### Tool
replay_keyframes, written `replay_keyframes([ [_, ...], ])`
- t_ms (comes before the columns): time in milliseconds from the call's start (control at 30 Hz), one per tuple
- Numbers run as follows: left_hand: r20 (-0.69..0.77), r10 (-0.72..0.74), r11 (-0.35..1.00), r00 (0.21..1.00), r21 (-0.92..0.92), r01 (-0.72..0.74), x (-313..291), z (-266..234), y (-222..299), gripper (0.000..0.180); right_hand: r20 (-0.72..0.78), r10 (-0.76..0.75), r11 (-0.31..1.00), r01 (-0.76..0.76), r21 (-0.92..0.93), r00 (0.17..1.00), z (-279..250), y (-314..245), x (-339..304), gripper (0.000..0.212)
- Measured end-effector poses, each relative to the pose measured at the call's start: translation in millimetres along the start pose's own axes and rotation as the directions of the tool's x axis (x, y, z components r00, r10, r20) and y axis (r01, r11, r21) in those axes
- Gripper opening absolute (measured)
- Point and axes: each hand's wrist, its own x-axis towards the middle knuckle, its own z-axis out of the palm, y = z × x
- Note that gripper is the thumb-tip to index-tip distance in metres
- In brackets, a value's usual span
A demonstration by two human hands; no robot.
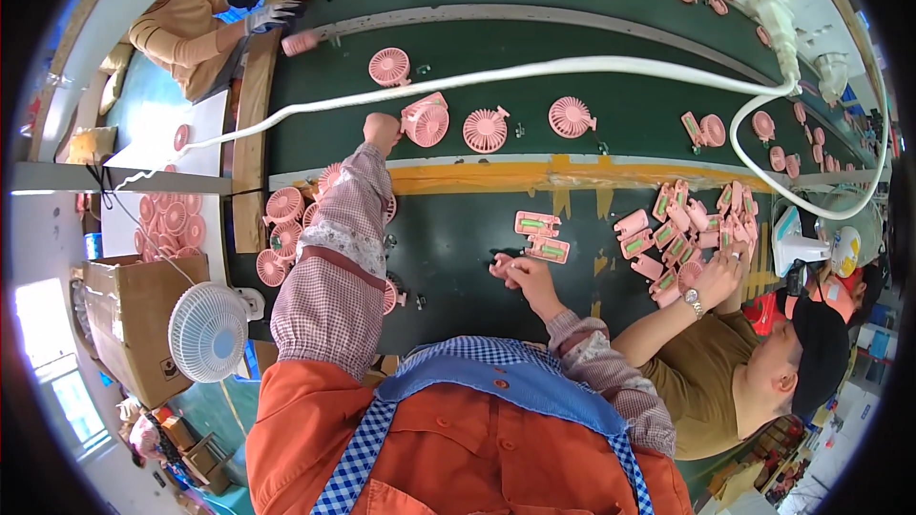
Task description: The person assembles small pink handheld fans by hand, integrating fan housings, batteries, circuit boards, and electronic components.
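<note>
My left hand (pixel 382 132) reaches far out over the green belt. Its fingers are closed at the left edge of a pink mini fan (pixel 426 122), which has a pink flat part behind it. Nearer to me, my right hand (pixel 530 280) is closed in a pinch around a small pink plastic piece (pixel 500 265), partly hidden by the fingers. Just beyond it, two pink handle housings (pixel 536 224) with green parts inside lie on the dark table. Under my left forearm sits a cluster of pink fans (pixel 284 205), partly covered by my sleeve.
A co-worker's hands (pixel 720 277) are at a pile of pink housings (pixel 677 224) on the right. A white cable (pixel 458 76) crosses above the belt. More pink fans (pixel 485 130) lie along it. A white desk fan (pixel 208 332) and a cardboard box (pixel 124 324) stand left.
</note>
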Motion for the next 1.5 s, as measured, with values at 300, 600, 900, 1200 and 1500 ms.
replay_keyframes([
  [300, -0.382, 0.454, 0.888, 0.805, 0.120, -0.444, -30, -9, 118, 0.026, 0.075, -0.002, 0.998, -0.002, 0.058, 0.997, -3, -10, -19, 0.019],
  [600, -0.071, 0.628, 0.529, 0.775, 0.770, -0.357, 18, 25, 151, 0.018, 0.149, -0.001, 0.997, -0.011, 0.081, 0.989, -11, 14, -30, 0.026],
  [900, -0.205, 0.638, 0.738, 0.742, 0.436, -0.514, -8, 10, 149, 0.016, 0.090, 0.057, 0.989, -0.068, 0.131, 0.994, -12, -11, -36, 0.016],
  [1200, -0.191, 0.619, 0.578, 0.762, -0.546, -0.607, -98, -56, 118, 0.016, 0.120, -0.087, 0.982, 0.064, 0.178, 0.989, 13, -36, -25, 0.012],
  [1500, 0.009, 0.666, 0.430, 0.746, -0.822, -0.374, -264, -93, 108, 0.016, 0.073, -0.292, 0.956, 0.289, 0.049, 0.954, 33, -113, -51, 0.013],
])
